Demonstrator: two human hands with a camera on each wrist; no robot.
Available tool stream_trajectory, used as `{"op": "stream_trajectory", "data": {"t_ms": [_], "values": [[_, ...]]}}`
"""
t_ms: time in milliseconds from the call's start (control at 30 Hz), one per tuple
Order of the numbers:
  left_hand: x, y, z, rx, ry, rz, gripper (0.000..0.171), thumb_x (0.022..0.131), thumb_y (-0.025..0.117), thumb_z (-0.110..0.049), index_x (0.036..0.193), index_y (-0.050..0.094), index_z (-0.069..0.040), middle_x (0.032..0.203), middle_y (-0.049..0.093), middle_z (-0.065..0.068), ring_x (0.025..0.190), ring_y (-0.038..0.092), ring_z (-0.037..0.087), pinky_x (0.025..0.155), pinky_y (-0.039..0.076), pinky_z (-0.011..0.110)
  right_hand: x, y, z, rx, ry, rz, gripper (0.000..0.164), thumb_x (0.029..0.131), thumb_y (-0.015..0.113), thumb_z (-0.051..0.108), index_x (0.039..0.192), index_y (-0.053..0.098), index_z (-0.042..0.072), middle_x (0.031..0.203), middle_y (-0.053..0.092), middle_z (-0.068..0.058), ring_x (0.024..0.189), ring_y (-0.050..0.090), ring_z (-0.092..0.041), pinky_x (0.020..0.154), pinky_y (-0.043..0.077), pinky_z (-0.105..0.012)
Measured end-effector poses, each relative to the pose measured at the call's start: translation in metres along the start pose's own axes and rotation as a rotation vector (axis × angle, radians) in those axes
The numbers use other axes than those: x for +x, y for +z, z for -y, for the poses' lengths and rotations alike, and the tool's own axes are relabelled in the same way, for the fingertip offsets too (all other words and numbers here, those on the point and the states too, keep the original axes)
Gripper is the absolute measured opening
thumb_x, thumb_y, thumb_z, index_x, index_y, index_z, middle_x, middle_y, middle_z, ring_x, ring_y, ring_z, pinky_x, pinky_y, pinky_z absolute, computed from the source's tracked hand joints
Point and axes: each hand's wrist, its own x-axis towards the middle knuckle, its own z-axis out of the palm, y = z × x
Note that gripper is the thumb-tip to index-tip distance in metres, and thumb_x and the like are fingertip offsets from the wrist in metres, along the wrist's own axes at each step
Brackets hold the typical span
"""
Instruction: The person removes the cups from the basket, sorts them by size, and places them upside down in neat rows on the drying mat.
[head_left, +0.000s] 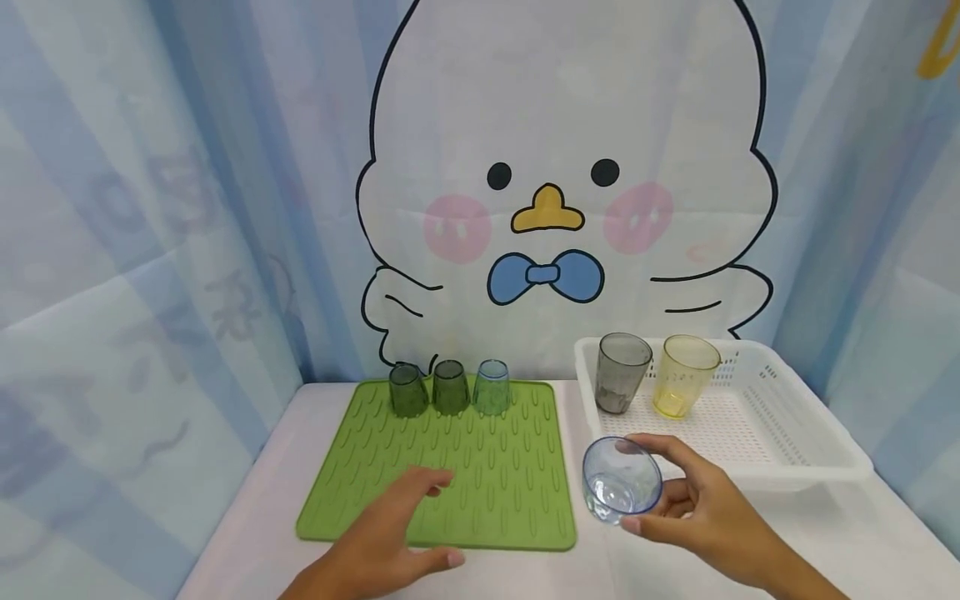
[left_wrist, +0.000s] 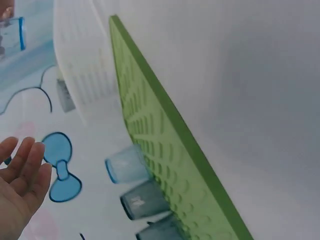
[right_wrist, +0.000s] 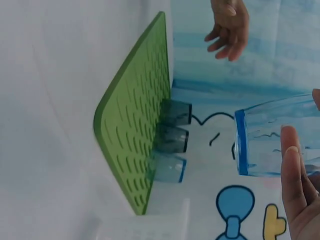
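Glasses (head_left: 622, 479): there were six, three centre-left, three right
Mat (head_left: 495, 475): one lay centre-left
Basket (head_left: 802, 475): one stood right
Left hand (head_left: 382, 533), right hand (head_left: 708, 510): two showed, bottom

Blue-rimmed glass (head_left: 621, 483), green mat (head_left: 502, 475), white basket (head_left: 795, 477)

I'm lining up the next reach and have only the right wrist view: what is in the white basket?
Observer: The head view shows two glasses in the basket, a grey glass and a yellow glass.
Operator: Which of those is nearer the mat?
Observer: The grey glass; it is on the basket's left side, the side toward the mat.
Operator: And where is the held glass relative to the basket?
Observer: In the head view, the right hand holds it just in front of the basket's near left corner; I can't judge its height.
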Motion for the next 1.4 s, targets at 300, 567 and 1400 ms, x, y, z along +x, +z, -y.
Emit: {"op": "stream_trajectory", "data": {"t_ms": [300,567,1400], "values": [[0.006,0.011,-0.037,-0.084,0.088,0.064,0.081,0.085,0.073,-0.058,0.151,0.040,-0.023,0.142,0.051,-0.005,0.124,0.054,0.015,0.097,0.053,0.041,0.001,0.035,0.001,0.089,0.099,0.160,0.076,0.084,0.080,0.011,0.148,0.039,0.009,0.083,0.072,-0.003,0.067,0.067,-0.011,0.063,0.059,-0.031],[0.011,0.026,-0.049,-0.109,0.167,0.073,0.079,0.085,0.078,-0.049,0.147,0.045,-0.015,0.135,0.053,0.000,0.120,0.054,0.011,0.094,0.054,0.033,0.005,0.063,-0.012,0.267,0.075,0.319,0.077,0.085,0.078,0.006,0.148,0.035,-0.005,0.082,0.072,0.000,0.065,0.068,-0.007,0.059,0.059,-0.029],[0.007,0.034,-0.053,0.081,0.257,-0.069,0.076,0.079,0.082,-0.052,0.136,0.056,-0.009,0.118,0.058,-0.004,0.104,0.053,0.002,0.085,0.055,0.024,0.011,0.079,-0.018,0.472,0.124,0.455,0.083,0.087,0.073,0.004,0.153,0.024,-0.008,0.082,0.073,0.001,0.074,0.071,-0.009,0.069,0.060,-0.028]]}}
